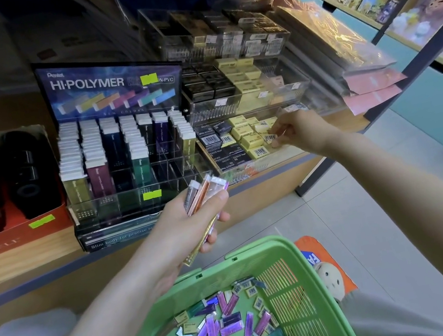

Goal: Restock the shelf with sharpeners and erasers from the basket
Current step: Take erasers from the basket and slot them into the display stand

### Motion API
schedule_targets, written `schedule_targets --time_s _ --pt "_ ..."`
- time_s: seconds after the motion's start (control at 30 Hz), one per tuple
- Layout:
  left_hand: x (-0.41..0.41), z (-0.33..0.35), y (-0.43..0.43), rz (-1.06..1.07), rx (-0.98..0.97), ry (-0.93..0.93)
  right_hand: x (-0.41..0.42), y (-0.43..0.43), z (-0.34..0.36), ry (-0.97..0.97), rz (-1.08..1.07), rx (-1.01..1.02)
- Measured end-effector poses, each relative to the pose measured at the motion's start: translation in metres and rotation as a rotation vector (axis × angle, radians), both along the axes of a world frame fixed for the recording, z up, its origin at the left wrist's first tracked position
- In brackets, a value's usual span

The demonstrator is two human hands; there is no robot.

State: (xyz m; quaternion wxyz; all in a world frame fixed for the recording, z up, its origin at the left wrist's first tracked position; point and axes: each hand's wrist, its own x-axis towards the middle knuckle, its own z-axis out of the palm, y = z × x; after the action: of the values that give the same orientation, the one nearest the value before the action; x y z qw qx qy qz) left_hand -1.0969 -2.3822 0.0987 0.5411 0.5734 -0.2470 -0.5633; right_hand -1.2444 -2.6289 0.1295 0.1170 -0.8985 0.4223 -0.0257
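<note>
The left grip (191, 220) is curled round a bundle of slim erasers (203, 191) just above the green basket (316, 275) of loose erasers (213, 329), while the right grip (296, 129), up to its right, pinches a small yellow eraser (268, 138) over the clear shelf tray (269, 161).

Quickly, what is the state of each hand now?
Left hand: closed around a bundle of slim erasers.
Right hand: pinching a small yellow eraser at the clear tray.
</note>
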Motion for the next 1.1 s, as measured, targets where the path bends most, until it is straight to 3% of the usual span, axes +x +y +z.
schedule_targets --time_s 0.43,0.77,1.1 --pt "0.0 -0.001 -0.001 0.005 0.012 -0.006 -0.004 0.01 0.002 -0.027 0.082 -0.207" --pt "0.0 -0.002 -0.001 0.013 0.009 -0.007 0.002 0.001 0.0 0.003 0.052 -0.031" --pt "0.002 -0.003 -0.001 0.006 0.017 -0.001 0.008 0.003 -0.002 -0.051 0.039 -0.059"
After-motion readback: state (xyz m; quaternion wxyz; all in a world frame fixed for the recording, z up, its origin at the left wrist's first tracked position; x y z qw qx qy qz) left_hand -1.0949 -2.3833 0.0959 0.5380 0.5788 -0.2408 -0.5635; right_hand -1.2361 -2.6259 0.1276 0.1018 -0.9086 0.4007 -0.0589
